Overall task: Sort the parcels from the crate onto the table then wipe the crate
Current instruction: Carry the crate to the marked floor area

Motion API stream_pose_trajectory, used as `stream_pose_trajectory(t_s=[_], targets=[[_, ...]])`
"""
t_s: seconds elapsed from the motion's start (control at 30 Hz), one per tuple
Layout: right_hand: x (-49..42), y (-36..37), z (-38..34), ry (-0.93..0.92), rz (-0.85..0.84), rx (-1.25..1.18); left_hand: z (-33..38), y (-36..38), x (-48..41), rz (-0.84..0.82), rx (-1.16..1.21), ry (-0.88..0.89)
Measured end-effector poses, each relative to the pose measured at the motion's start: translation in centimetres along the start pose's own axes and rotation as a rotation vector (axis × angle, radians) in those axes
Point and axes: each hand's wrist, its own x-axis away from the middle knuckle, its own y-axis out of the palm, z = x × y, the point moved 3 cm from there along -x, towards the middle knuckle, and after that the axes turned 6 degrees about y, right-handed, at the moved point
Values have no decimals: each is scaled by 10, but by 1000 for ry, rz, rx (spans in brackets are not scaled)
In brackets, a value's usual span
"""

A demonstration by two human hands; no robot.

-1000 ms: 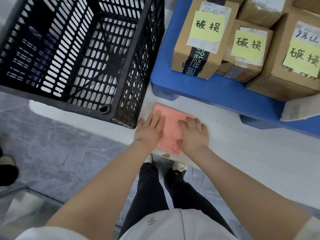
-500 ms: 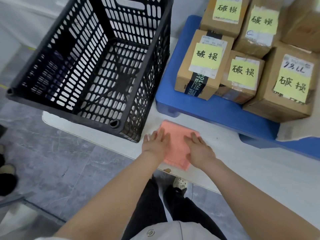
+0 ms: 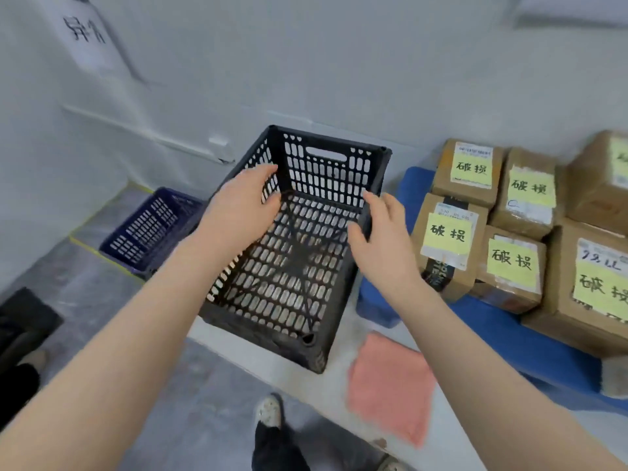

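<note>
The table (image 3: 323,392) carries the black crate (image 3: 292,266) at its near left edge. The crate stands upright, open top up, its long axis running away from you toward the wall. To the right of the crate, the parcels (image 3: 509,266) stand on a blue pallet (image 3: 503,338). A pink cloth (image 3: 390,389) lies flat at its near right corner. Your left hand (image 3: 238,209) is spread, fingers loose, at the crate's left rim. Your right hand (image 3: 380,232) straddles its right wall; whether it grips, you cannot tell.

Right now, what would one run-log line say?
crate: empty, on table | left hand: open at left wall | right hand: open at right wall | pink cloth: flat, untouched | parcels: on blue pallet
</note>
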Motion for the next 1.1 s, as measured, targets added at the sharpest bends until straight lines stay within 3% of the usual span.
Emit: stream_pose_trajectory(t_s=[0.07,0.17,0.23,0.3,0.37,0.57,0.87,1.1], targets=[[-4,32,-5,119,-77,109,-59,12,-26,57,-213,64],[-3,80,1,262,-162,271,-139,47,-31,-159,-422,96],[-3,94,5,299,-125,382,-174,64,-22,-291,-483,143],[-2,98,4,311,-114,461,-188,66,-19,-295,-448,218],[-1,100,2,314,-120,538,-190,61,-22,-263,-342,185],[-4,100,7,449,-47,456,-194,64,-28,-328,-355,115],[4,99,0,387,-34,404,-190,46,-7,-365,-297,79],[4,139,-54,201,-101,322,-248,4,36,-348,-306,-33]])
